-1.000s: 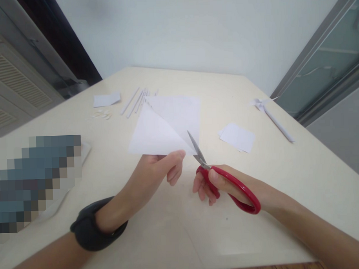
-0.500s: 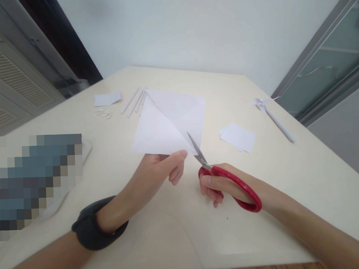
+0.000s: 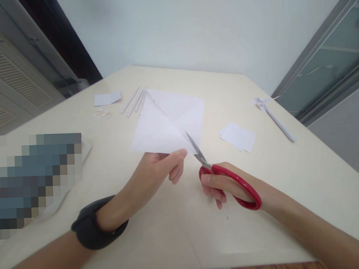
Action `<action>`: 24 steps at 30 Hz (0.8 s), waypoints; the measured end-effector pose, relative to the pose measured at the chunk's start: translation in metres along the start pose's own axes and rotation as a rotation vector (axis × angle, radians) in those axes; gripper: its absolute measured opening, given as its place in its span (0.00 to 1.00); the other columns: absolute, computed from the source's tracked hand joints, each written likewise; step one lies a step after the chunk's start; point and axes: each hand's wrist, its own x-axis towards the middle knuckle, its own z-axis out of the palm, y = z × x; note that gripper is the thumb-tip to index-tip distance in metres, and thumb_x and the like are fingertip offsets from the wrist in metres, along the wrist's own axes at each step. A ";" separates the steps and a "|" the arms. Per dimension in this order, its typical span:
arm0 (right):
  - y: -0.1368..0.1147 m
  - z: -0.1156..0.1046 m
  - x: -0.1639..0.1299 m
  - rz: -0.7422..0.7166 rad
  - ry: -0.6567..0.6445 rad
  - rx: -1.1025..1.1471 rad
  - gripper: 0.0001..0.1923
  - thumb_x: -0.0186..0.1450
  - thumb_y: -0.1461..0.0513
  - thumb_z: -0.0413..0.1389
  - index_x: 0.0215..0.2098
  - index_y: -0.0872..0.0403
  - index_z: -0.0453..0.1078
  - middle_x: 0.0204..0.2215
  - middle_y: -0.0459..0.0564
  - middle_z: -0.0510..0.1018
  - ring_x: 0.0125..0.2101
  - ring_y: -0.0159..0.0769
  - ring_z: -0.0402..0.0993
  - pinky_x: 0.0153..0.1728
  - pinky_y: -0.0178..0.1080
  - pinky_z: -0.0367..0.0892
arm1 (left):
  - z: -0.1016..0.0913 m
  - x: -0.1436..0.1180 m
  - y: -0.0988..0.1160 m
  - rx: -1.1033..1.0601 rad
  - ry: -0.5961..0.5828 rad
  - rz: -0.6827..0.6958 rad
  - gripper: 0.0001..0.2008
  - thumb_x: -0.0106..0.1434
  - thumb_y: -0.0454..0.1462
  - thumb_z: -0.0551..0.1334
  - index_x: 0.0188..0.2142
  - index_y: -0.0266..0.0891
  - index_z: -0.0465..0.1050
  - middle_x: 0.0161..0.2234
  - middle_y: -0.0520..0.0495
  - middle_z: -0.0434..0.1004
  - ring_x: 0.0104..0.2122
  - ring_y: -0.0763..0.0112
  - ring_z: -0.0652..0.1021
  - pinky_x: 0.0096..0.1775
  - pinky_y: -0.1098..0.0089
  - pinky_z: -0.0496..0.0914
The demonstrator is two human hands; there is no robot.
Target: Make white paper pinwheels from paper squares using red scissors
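The white paper sheet [image 3: 164,125] is held up just above the table [image 3: 287,185], near the middle of the view, with diagonal creases across it. It looks very light and thin, so I judge it bends and tears easily and needs support close to the cutting line; the near corner is the sensible place to hold it. There the left hand [image 3: 160,168] pinches the sheet, thumb on top and the other fingers curled under it. This forearm comes from the lower left and wears a black wrist band [image 3: 96,227].

The right hand [image 3: 225,184] is closed around the red handles of the scissors [image 3: 222,174], fingers through the loops. The blades point up and to the left and meet the near edge of the sheet along a crease, only slightly apart.

Farther out on the table lie a small pile of paper squares [image 3: 237,137] to the right, a paper pinwheel [image 3: 271,113] beyond it, thin paper sticks [image 3: 135,101], and one more paper piece [image 3: 106,98] at the far left.
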 end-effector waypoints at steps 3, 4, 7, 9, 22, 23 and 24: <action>-0.001 0.000 -0.001 0.000 0.015 -0.017 0.16 0.65 0.58 0.49 0.21 0.55 0.62 0.20 0.42 0.65 0.22 0.28 0.67 0.32 0.35 0.64 | 0.000 0.000 0.000 0.005 0.005 -0.001 0.22 0.66 0.36 0.52 0.14 0.39 0.53 0.14 0.56 0.58 0.18 0.77 0.64 0.28 0.69 0.60; -0.002 0.000 -0.001 0.001 0.021 -0.023 0.16 0.65 0.58 0.49 0.21 0.55 0.62 0.21 0.42 0.65 0.22 0.28 0.67 0.33 0.35 0.64 | 0.000 -0.001 0.000 0.000 0.008 0.005 0.22 0.65 0.36 0.52 0.14 0.39 0.52 0.13 0.56 0.58 0.18 0.77 0.64 0.27 0.69 0.60; -0.002 -0.001 -0.002 0.005 0.030 -0.035 0.16 0.65 0.59 0.49 0.20 0.55 0.61 0.22 0.43 0.66 0.23 0.28 0.67 0.35 0.36 0.64 | 0.001 -0.001 -0.001 -0.012 0.009 0.019 0.22 0.65 0.36 0.52 0.15 0.38 0.52 0.13 0.56 0.57 0.17 0.77 0.64 0.27 0.69 0.60; -0.002 -0.001 -0.002 0.001 0.029 -0.037 0.16 0.65 0.59 0.49 0.20 0.55 0.60 0.22 0.43 0.65 0.23 0.28 0.67 0.34 0.36 0.64 | 0.001 0.000 -0.001 -0.014 0.009 0.017 0.22 0.66 0.36 0.52 0.15 0.38 0.52 0.13 0.56 0.57 0.17 0.77 0.64 0.28 0.69 0.60; -0.003 0.000 -0.004 -0.040 0.022 -0.020 0.21 0.67 0.50 0.44 0.22 0.55 0.60 0.17 0.42 0.60 0.21 0.28 0.62 0.28 0.34 0.62 | 0.001 0.001 0.001 -0.008 0.023 0.013 0.23 0.65 0.37 0.52 0.14 0.39 0.52 0.13 0.56 0.56 0.17 0.76 0.63 0.28 0.69 0.60; -0.003 0.000 -0.005 -0.054 0.024 -0.026 0.22 0.67 0.49 0.42 0.25 0.55 0.62 0.18 0.42 0.60 0.21 0.28 0.61 0.28 0.34 0.62 | 0.002 0.001 0.001 -0.005 0.024 0.009 0.23 0.65 0.37 0.52 0.14 0.39 0.52 0.13 0.56 0.56 0.17 0.76 0.64 0.28 0.69 0.60; -0.004 0.001 -0.006 -0.070 0.024 -0.035 0.23 0.67 0.48 0.40 0.26 0.55 0.63 0.18 0.42 0.60 0.21 0.28 0.61 0.29 0.34 0.62 | 0.002 0.001 0.001 0.000 0.025 0.003 0.23 0.65 0.37 0.52 0.14 0.39 0.52 0.13 0.56 0.56 0.17 0.76 0.64 0.28 0.69 0.60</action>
